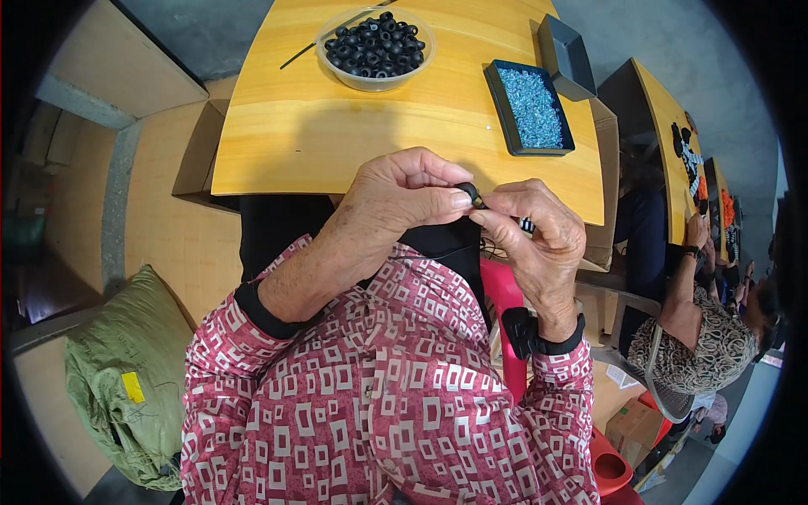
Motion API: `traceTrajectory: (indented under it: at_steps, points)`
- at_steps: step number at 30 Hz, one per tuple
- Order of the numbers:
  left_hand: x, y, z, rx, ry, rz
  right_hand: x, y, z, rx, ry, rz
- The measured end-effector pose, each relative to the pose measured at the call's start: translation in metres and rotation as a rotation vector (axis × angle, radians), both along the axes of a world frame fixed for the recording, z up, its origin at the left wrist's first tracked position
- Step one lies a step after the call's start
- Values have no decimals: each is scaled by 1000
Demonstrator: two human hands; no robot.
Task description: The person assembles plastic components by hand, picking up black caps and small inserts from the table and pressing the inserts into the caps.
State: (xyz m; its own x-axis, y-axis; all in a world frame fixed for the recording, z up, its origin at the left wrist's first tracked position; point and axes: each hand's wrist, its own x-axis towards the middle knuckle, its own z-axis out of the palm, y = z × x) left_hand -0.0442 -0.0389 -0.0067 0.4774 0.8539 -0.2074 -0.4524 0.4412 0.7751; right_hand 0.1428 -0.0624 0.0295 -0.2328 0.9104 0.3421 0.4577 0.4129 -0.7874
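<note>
At frame centre, the left hand [402,192] and right hand [541,234], grips closed, pinch 1 small rounded black piece [467,192], partly hidden between them; its material is unclear.

A person's left hand [391,192] and right hand [547,231] meet at the fingertips before the torso.
Both pinch between thumb and forefinger, the right hand's other fingers curled; the left forearm [316,273] slants inward, while the right wrist [555,313] stands nearly upright below its hand.
</note>
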Motion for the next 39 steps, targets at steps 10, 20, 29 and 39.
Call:
traceTrajectory:
  at_steps: [10, 20, 29, 39]
  points:
    - [5, 2, -2, -172, -95, -7, 4, 4, -4, -2, 40, -9]
    - [8, 5, -7, -113, 17, -14, 14, 9, -8, -179, -19, 28]
    - [4, 14, -12, -13, 94, -103, 14, 13, -6, -194, -124, 107]
    - [6, 15, -14, -51, 111, -79, 14, 18, -12, -147, -169, 120]
